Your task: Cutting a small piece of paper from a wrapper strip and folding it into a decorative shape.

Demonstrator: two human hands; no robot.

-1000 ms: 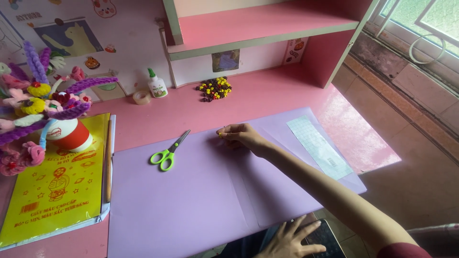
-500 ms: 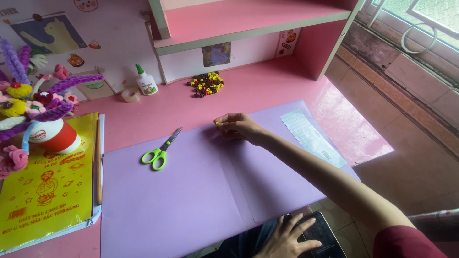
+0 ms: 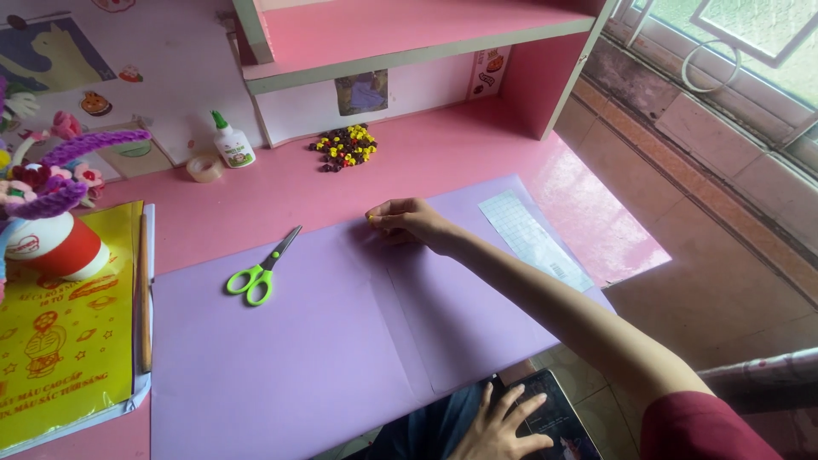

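Now | right hand (image 3: 407,220) fingers pinched on purple paper (image 3: 324,341) | left hand (image 3: 494,426) fingers spread | cup (image 3: 60,247) holds flowers (image 3: 51,175)

Open purple paper (image 3: 298,358), scissors (image 3: 260,271) left — shelf (image 3: 409,43) overhead behind

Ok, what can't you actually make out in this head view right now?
- Right hand fingertips: curled onto the purple paper's top edge; whether they pinch something is hidden.
- Left hand: cut off by the bottom edge, resting on a dark flat object, kind unclear.
- Bead pile: single pieces too small.
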